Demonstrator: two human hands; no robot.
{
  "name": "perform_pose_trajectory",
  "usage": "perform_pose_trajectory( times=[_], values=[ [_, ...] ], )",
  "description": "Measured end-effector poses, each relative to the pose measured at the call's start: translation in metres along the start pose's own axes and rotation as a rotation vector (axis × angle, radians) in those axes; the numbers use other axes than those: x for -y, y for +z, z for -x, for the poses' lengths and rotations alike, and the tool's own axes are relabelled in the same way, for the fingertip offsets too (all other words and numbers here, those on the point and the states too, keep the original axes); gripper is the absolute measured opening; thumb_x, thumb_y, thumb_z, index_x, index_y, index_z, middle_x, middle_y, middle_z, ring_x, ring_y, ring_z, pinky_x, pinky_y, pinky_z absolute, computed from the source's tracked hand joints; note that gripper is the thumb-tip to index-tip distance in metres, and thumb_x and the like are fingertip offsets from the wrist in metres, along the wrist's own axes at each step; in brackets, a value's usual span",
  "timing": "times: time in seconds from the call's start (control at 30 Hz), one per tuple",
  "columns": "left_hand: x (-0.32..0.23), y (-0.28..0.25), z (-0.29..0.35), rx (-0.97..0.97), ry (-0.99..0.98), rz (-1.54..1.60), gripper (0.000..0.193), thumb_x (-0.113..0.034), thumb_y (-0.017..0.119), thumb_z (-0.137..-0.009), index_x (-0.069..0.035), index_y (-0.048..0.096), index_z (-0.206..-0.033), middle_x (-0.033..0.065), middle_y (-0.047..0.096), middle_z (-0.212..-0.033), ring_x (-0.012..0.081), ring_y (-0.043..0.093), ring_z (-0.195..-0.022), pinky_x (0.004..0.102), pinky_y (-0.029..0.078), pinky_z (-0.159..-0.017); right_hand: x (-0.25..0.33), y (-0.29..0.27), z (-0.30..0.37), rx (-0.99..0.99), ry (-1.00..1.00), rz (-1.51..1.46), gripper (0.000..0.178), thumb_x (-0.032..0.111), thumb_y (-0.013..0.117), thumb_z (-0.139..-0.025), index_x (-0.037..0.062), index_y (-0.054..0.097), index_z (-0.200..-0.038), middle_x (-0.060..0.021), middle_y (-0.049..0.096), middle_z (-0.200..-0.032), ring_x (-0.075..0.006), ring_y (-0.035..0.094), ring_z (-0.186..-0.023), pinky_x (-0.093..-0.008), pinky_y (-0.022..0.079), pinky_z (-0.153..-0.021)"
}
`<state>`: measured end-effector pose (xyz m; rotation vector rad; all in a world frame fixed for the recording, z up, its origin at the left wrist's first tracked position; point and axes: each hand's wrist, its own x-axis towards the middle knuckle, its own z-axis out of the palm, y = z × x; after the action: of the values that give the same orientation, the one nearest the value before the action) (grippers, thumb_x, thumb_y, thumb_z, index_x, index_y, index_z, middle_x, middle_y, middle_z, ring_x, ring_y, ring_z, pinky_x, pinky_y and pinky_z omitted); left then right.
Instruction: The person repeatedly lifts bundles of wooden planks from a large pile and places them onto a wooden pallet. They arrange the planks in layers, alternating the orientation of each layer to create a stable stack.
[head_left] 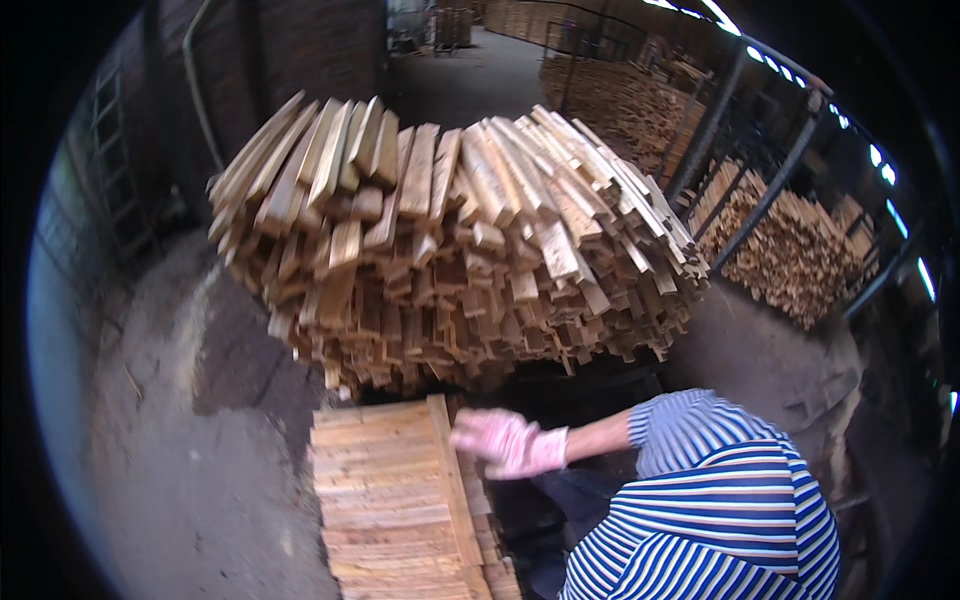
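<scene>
Grey floor (230, 510) spreads wide along the left of the slats (375, 500), whose left edge is slightly uneven. Beyond their far edge a tall wood pile (450, 220) stands close, its stick ends jutting toward them, leaving little room between. One long strip (455, 490) lies crosswise over the slats near their right edge. Just beside its far end, the gloved right hand (510, 443) has its grip unclosed, fingers outstretched; contact with the strip cannot be told. Left hand's grip is out of view.
</scene>
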<state>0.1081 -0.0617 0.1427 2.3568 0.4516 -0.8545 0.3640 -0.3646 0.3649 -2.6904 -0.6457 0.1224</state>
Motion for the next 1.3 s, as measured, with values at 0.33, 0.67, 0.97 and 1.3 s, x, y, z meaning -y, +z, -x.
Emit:
perform_pose_trajectory(
  times=[0.33,0.67,0.97,1.3],
  values=[
    [-0.192,-0.088,-0.053,0.113,0.187,0.152,0.076,-0.03,0.079,-0.077,-0.001,0.051,-0.141,0.0245,0.063,-0.127,0.0343,0.062,-0.115,0.0395,0.047,-0.101,-0.226,-0.295,-0.076,-0.263,1.13,0.001,0.108,0.053,0.074,-0.082,0.0226,0.008,-0.162,-0.0254,0.009,-0.165,-0.0468,0.021,-0.149,-0.0593,0.028,-0.117],
    [-0.572,-0.176,-0.06,0.6,0.818,0.548,0.076,-0.063,0.058,-0.093,-0.002,0.053,-0.138,0.0197,0.059,-0.134,0.0285,0.064,-0.112,0.038,0.055,-0.093,-0.204,-0.292,-0.007,-0.962,0.48,-1.728,0.043,0.026,0.063,-0.098,0.0004,0.056,-0.132,-0.0158,0.068,-0.105,-0.0156,0.068,-0.077,-0.0298,0.061,-0.059],
    [-0.743,-0.156,-0.034,1.861,0.278,1.323,0.066,-0.038,0.072,-0.09,0.001,0.047,-0.137,0.0154,0.067,-0.109,0.0254,0.067,-0.097,0.0393,0.061,-0.084,-0.08,-0.22,0.094,0.024,-0.162,-2.206,0.051,0.037,0.064,-0.097,0.0058,0.056,-0.135,-0.0211,0.064,-0.129,-0.0288,0.067,-0.108,-0.0417,0.058,-0.093],
    [-0.721,-0.224,0.006,1.1,0.386,1.082,0.014,-0.012,0.063,-0.087,-0.005,0.054,-0.095,-0.0002,0.049,-0.082,0.0089,0.049,-0.065,0.0242,0.042,-0.057,-0.41,-0.374,0.076,-0.593,1.295,-0.157,0.115,0.075,0.072,-0.072,-0.0017,0.035,-0.15,-0.0256,0.041,-0.153,-0.0372,0.044,-0.139,-0.0475,0.04,-0.112]
  ],
)
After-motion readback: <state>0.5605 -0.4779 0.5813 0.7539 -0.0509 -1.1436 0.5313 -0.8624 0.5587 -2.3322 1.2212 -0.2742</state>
